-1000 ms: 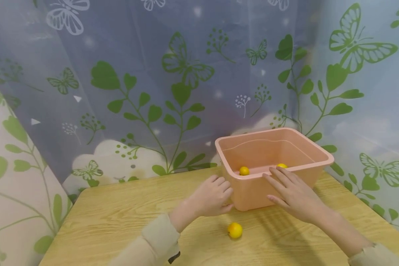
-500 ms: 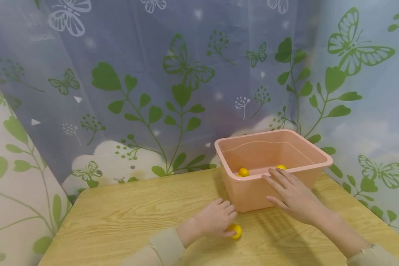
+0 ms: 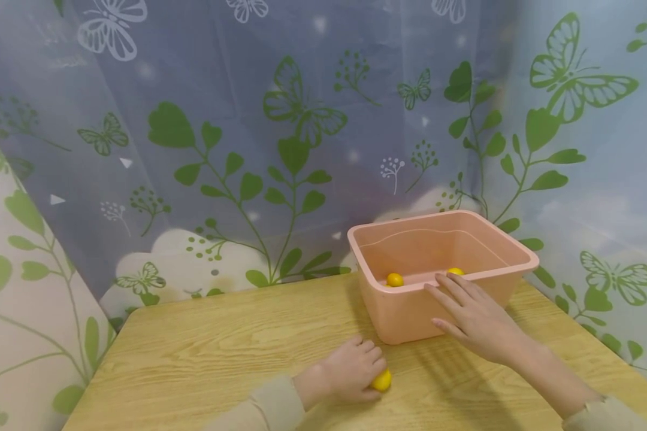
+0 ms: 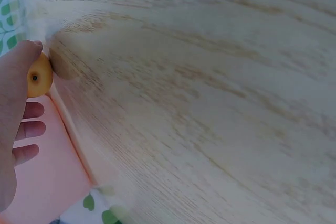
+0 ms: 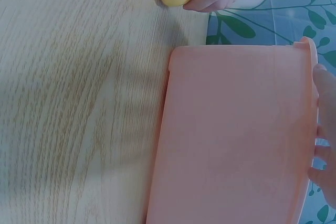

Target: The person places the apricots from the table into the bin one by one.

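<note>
With thumb and curled fingers, my left hand [image 3: 354,368] grips a small round yellow fruit [image 3: 381,381] on the table, just in front of the tub. The left wrist view shows the thumb over the fruit [image 4: 43,77], which has a dark spot at one end; the index finger is hidden. My right hand [image 3: 482,323] rests on the near rim of the pink plastic tub [image 3: 410,320], its fingers fairly straight and reaching over the edge. Inside the tub lie a yellow fruit [image 3: 395,279] at the left and another fruit [image 3: 455,272] behind my right fingertips.
The wooden table [image 3: 205,347] has its back edge against a hanging cloth [image 3: 221,179] printed with leaves and butterflies. In the right wrist view the tub's side [image 5: 236,129] stands between my two hands.
My left hand has moved down from the tub's left corner to the fruit on the table and closed its fingers round it. My right hand has stayed at the rim.
</note>
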### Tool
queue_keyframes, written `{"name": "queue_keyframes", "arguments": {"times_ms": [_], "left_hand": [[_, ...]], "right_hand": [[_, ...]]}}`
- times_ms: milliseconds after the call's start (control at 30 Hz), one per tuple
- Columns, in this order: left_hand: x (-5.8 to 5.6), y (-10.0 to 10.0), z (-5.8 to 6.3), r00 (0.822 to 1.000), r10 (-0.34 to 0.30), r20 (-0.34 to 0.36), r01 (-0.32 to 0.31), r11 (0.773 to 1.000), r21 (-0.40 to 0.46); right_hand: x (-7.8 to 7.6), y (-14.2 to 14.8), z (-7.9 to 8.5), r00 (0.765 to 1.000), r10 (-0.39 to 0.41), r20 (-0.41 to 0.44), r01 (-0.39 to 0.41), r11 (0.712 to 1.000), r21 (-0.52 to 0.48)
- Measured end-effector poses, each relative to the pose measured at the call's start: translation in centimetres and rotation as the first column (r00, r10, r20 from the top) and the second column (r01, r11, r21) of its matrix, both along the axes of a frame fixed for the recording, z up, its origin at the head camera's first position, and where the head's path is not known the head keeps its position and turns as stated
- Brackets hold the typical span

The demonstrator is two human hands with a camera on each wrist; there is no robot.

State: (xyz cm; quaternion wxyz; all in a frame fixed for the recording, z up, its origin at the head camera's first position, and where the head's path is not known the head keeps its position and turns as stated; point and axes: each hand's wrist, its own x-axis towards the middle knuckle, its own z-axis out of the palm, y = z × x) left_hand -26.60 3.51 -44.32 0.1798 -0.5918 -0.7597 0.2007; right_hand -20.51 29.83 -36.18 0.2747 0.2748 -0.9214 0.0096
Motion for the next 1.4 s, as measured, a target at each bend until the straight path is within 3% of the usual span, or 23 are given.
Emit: {"name": "queue_keyframes", "arguments": {"times_ms": [333,700,1100,1400], "left_hand": [[0.2,-0.1,0.3,1.000,0.002,0.003,-0.002,1.000,0.001],[0.0,-0.8,1.1,1.000,-0.001,-0.007,0.002,0.996,0.086],[0.2,-1.4,3.5,0.996,-0.055,-0.071,0.069,0.975,0.211],[0.4,-2.0,6.3,0.995,-0.036,-0.098,0.061,0.962,0.265]], "right_hand": [[-0.1,0.1,-0.2,1.000,0.015,-0.026,-0.015,1.000,-0.001],[0.0,0.1,-0.1,0.999,0.022,-0.040,-0.021,1.000,0.005],[-0.2,0.1,-0.1,0.998,0.037,-0.054,-0.037,0.999,-0.004],[-0.1,0.0,0.0,0.998,0.034,-0.049,-0.034,0.999,0.005]]}}
